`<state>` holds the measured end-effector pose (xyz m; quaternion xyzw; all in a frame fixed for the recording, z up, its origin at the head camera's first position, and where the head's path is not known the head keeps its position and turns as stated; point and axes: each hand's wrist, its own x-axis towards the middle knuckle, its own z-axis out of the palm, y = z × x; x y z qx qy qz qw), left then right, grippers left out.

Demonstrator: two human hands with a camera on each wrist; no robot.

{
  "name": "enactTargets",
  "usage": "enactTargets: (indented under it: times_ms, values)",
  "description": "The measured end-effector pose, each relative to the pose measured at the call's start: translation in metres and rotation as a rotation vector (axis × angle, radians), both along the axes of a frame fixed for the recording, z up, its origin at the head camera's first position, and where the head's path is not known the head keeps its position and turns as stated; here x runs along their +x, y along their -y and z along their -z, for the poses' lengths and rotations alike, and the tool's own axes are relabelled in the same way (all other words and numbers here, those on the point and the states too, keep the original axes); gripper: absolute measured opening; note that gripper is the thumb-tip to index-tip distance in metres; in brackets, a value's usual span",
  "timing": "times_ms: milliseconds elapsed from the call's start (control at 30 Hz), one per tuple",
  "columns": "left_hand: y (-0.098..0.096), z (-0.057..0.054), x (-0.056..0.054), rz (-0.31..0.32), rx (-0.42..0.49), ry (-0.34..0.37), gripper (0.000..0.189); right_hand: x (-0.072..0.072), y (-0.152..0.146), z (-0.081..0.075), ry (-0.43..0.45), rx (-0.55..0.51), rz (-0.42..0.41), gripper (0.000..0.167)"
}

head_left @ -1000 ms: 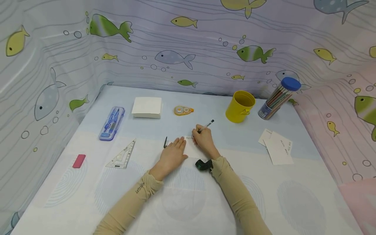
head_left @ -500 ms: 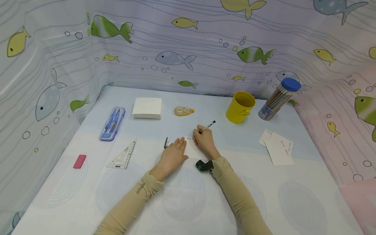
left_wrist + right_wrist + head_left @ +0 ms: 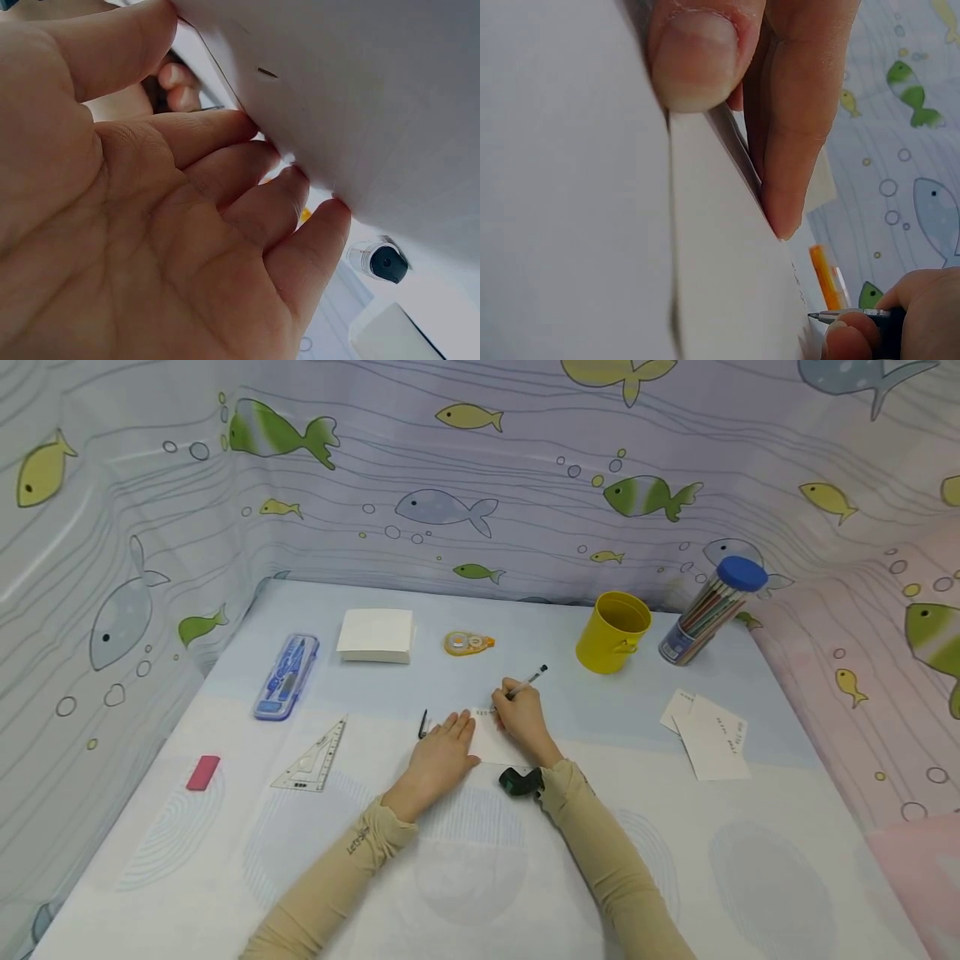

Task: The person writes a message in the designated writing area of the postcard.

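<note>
My left hand (image 3: 438,760) lies with straight fingers on the left part of a white paper card (image 3: 495,745), its fingertips touching the card in the left wrist view. My right hand (image 3: 522,718) pinches a pen (image 3: 536,675) with a clear barrel and a dark end. In the right wrist view the metal pen tip (image 3: 823,316) meets the card beside a short line of small dark handwriting (image 3: 799,281). The left thumb (image 3: 697,56) presses near the card's lower edge. Just beyond the left fingers lies a small black piece (image 3: 423,724), perhaps the pen's cap.
A white paper stack (image 3: 375,635), an orange correction tape (image 3: 468,643), a yellow cup (image 3: 613,632) and a pencil jar (image 3: 712,610) stand at the back. Written cards (image 3: 708,739) lie right; a set square (image 3: 311,760), blue compass case (image 3: 287,677) and red eraser (image 3: 202,772) lie left.
The pen and the right fingers make only tiny shifts over the card's upper edge. My left hand stays in place, and the things around have not moved.
</note>
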<state>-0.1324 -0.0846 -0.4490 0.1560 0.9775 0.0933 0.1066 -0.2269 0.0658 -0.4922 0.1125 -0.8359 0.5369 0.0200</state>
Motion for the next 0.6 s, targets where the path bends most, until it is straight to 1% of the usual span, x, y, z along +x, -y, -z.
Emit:
enactTargets:
  times_ms: [333,533,600]
  values:
    - [0.0005,-0.0037,0.0013,-0.002,0.016,0.002,0.064,0.0010,0.0006,-0.0038,0.019,-0.006,-0.027,0.036]
    - [0.0002,-0.0030,0.0016,-0.005,0.024,-0.003,0.064,0.0007,-0.0004,-0.0018,0.043,-0.072,-0.014,0.035]
    - [0.0000,-0.0027,0.0014,-0.004,0.023,-0.004,0.064,0.0009,-0.0005,-0.0013,0.042,-0.078,-0.013,0.035]
